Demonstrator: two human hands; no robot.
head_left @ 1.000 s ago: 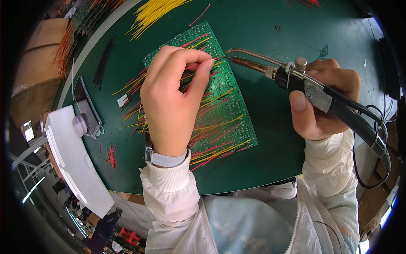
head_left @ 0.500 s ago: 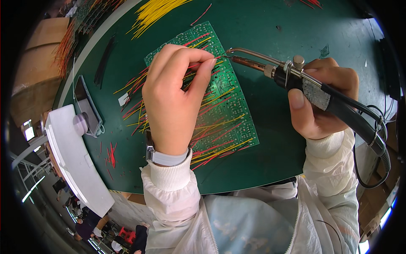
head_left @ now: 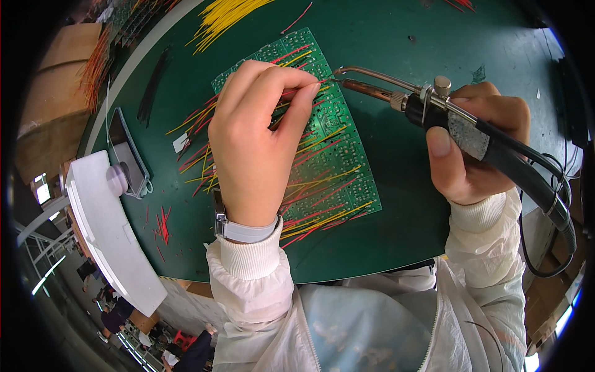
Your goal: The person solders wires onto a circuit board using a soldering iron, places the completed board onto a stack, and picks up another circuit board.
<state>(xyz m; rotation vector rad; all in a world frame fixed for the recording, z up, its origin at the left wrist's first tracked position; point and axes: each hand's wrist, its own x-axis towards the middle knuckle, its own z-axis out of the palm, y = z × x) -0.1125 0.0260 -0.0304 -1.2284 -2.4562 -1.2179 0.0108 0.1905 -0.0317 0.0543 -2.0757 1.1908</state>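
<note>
A green circuit board panel [head_left: 356, 155] lies on the table with many red and yellow wires across it. Over its upper part, my left hand [head_left: 254, 133] pinches a thin red wire [head_left: 323, 80] between thumb and forefinger, the wire's end near the board's right edge. My right hand [head_left: 477, 142] grips a soldering iron [head_left: 455, 118] with a curved metal feed tube [head_left: 378, 77] clamped along it. The iron's tip points left, close to the wire end; whether they touch I cannot tell. My left palm hides part of the board and several wires.
A bundle of yellow wires [head_left: 226, 22] lies at the far left, with black wires [head_left: 152, 90] nearer. A phone-like device [head_left: 129, 152] leans by a white curved stand [head_left: 111, 229]. Red wire scraps [head_left: 163, 224] are scattered on the green tabletop [head_left: 409, 235]. The iron's black cable [head_left: 561, 226] hangs at right.
My right hand and the soldering iron have shifted slightly to the right. The left hand has risen a little, still pinching the red wire. The board lies almost as before.
</note>
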